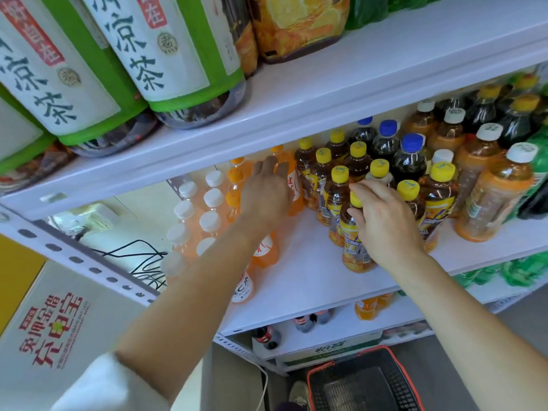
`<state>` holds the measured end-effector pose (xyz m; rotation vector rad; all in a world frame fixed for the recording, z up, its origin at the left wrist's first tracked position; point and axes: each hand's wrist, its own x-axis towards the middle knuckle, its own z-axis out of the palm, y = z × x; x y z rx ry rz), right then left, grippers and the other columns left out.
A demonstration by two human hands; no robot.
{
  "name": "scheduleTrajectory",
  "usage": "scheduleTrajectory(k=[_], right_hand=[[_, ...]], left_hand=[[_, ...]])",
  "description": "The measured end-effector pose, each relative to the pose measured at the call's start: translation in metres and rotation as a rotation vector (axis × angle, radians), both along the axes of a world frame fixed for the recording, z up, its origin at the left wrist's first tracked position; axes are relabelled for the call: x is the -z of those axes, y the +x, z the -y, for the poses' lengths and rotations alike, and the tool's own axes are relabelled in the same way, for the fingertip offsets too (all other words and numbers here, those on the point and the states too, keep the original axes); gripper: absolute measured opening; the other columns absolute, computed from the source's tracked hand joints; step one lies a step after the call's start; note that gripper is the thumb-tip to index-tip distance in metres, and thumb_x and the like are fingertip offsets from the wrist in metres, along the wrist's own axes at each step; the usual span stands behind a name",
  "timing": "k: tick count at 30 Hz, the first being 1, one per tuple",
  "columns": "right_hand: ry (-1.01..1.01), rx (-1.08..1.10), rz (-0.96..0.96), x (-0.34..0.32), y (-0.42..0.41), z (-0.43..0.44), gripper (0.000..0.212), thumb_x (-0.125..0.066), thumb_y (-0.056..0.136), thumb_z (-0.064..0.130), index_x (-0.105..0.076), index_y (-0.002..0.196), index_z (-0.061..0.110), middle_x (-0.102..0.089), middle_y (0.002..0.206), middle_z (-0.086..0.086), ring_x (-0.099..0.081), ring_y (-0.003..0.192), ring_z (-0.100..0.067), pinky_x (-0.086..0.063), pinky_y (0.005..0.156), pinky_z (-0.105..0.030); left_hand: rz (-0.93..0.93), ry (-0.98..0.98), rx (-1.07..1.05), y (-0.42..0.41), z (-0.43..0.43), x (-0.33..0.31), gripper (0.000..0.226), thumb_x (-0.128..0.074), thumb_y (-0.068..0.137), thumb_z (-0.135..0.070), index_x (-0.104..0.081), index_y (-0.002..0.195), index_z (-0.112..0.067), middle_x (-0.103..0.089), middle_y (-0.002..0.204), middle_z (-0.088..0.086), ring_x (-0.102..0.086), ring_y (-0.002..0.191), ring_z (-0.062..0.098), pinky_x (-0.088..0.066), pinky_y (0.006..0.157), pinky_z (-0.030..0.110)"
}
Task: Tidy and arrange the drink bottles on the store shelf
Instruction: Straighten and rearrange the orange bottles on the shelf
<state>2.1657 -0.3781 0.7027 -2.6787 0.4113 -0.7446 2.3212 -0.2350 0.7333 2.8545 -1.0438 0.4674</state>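
Right hand point(382, 221): fingers curled round the neck of the front yellow-capped bottle point(353, 253), centre right of the frame, stood foremost on the white shelf point(305, 268). Risk: the packed tea bottles point(339, 185) just behind are knocked over if it is pushed back hard.

Left hand point(267, 194): fingers straight, loosely spread, reached to an orange soda bottle point(295, 188), centre of frame; contact cannot be told. Risk: front orange bottles point(265, 252) beneath the forearm are toppled by a careless sweep.

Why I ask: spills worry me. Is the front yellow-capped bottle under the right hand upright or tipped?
Upright: the yellow-capped bottle stands on the shelf, cap up, right hand gripping its neck.
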Motion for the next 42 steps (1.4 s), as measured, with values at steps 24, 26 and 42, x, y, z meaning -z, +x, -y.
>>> scheduleTrajectory(k=[24,26,42], right_hand=[[0.344,-0.193,0.203,0.0,-0.056,-0.044,0.052,-0.065,0.09,0.024,-0.048,0.139,0.014,-0.044,0.143,0.001,-0.041,0.131,-0.009,-0.032,0.105,-0.013],[0.622,-0.303,0.047,0.011,-0.068,-0.051,0.061,-0.066,0.088,0.042,-0.042,0.142,0.025,-0.044,0.142,0.012,-0.039,0.128,0.003,-0.031,0.104,-0.011],[0.5,-0.067,0.122,0.032,-0.108,-0.094,0.061,-0.074,0.058,0.064,-0.053,0.106,0.033,-0.06,0.088,0.012,-0.057,0.082,-0.011,-0.045,0.059,-0.028]], left_hand=[[-0.38,-0.269,0.105,-0.074,-0.056,-0.036,0.012,-0.063,0.089,-0.019,-0.068,0.099,-0.022,-0.056,0.075,0.007,-0.045,0.068,0.017,-0.039,0.061,0.03],[-0.46,-0.286,0.171,-0.095,-0.066,-0.049,0.01,-0.066,0.086,-0.014,-0.07,0.094,-0.021,-0.059,0.072,0.0,-0.047,0.06,0.008,-0.041,0.06,0.026],[-0.708,-0.83,0.077,-0.149,-0.084,-0.057,0.06,-0.073,0.073,-0.064,-0.053,0.12,-0.032,-0.068,0.097,0.002,-0.066,0.083,0.015,-0.056,0.067,0.028]])
